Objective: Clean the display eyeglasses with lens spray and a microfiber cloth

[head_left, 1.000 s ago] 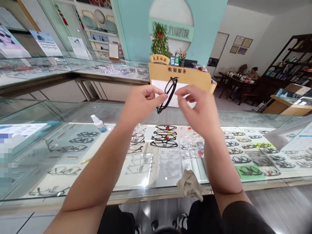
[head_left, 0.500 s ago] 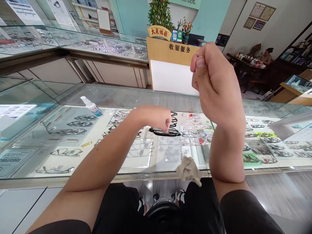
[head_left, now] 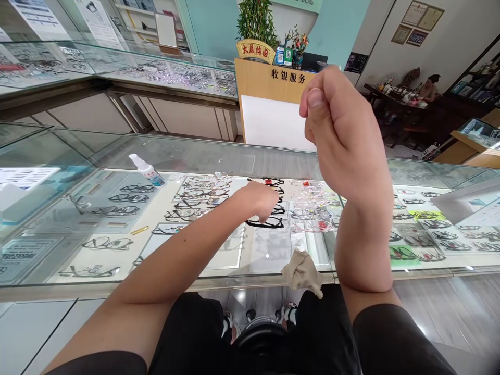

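My left hand reaches over a column of black eyeglasses lying on the glass counter. Its fingers are curled down and closed at the frontmost pair; the fingertips are partly hidden. My right hand is raised in a loose fist, thumb against the curled index finger, with nothing showing in it. That forearm stands upright near the counter's front edge. A crumpled beige cloth hangs over this edge between the arms.
Clear-framed glasses lie right of the black column, patterned frames to its left. A white spray bottle stands at the back left. Beyond are a cashier desk and a person at a table.
My left hand has shifted slightly left. The frontmost black eyeglasses, raised and blurred before, now sit lower, in line with the column. My right fist has moved very slightly left.
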Demonstrator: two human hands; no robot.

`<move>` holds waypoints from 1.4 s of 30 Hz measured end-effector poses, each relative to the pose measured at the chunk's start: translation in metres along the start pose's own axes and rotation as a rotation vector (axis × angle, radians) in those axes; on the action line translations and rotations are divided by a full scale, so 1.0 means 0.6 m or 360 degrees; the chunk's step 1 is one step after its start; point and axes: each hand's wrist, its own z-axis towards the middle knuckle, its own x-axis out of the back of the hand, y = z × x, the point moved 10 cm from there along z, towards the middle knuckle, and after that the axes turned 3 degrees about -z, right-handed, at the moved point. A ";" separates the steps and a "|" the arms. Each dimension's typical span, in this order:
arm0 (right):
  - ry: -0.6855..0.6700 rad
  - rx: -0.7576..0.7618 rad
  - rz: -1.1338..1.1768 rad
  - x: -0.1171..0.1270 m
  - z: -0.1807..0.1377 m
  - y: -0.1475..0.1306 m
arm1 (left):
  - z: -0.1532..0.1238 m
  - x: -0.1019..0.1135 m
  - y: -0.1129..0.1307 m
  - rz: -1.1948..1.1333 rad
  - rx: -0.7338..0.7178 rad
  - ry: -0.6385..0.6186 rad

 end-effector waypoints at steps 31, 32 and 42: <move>0.0281 0.0083 0.0322 0.013 0.002 -0.017 | -0.007 0.052 -0.059 -0.0277 -0.0024 0.0307; 0.0276 0.0074 0.0341 0.014 0.002 -0.014 | -0.019 0.063 -0.065 -0.0311 -0.0059 0.0355; 0.0029 -0.0035 0.0610 0.007 0.006 0.023 | -0.224 0.224 -0.138 -0.1408 -0.0531 0.1634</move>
